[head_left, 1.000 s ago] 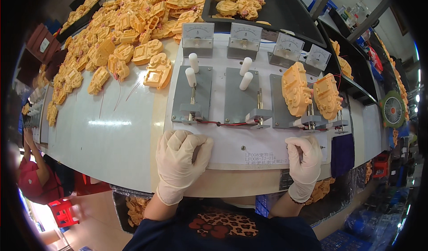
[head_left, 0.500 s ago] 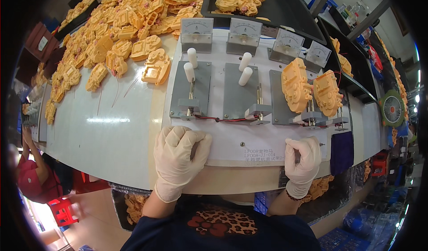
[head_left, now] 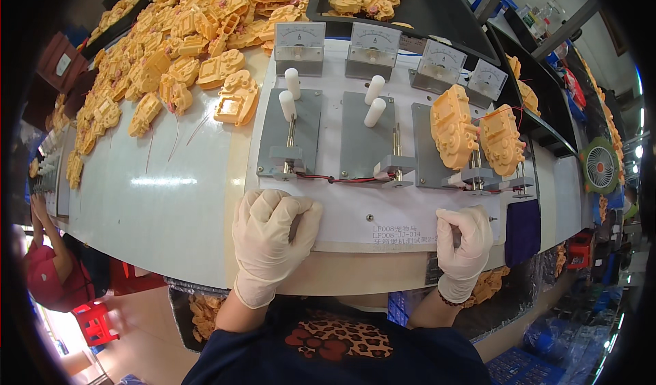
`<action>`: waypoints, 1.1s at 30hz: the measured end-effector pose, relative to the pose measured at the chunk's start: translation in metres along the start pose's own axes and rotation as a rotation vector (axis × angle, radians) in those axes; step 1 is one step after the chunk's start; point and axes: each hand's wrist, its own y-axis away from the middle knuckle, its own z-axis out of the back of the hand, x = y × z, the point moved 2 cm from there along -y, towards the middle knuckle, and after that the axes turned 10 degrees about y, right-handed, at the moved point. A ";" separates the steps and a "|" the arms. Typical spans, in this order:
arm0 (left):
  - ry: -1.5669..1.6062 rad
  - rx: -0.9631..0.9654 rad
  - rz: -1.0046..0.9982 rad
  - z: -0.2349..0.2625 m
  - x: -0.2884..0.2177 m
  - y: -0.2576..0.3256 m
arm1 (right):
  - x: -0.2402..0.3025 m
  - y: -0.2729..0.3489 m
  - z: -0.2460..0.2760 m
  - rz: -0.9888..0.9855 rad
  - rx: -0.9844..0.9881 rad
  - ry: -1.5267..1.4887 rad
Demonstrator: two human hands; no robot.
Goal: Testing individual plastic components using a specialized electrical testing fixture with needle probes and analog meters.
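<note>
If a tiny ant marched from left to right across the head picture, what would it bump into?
Person in a red top → left gloved hand → second gray plate from the left → right gloved hand → dark purple cloth → round green fan.

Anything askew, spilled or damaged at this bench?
Nothing looks plainly spilled or damaged. The untidiest spot is the jumbled heap of yellow housings at upper left: thin wires trail loose from a few onto the table.
</note>
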 end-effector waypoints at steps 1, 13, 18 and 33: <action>0.003 0.000 -0.004 0.000 0.000 0.000 | 0.000 0.000 0.000 -0.007 0.003 -0.006; 0.001 0.000 -0.007 0.000 -0.001 -0.001 | 0.001 0.000 0.001 -0.033 0.013 -0.023; 0.004 -0.004 -0.012 0.000 0.000 0.000 | -0.001 0.002 0.000 -0.029 0.004 -0.018; 0.002 -0.005 -0.012 -0.001 0.001 0.000 | -0.003 0.001 0.000 -0.051 0.020 -0.039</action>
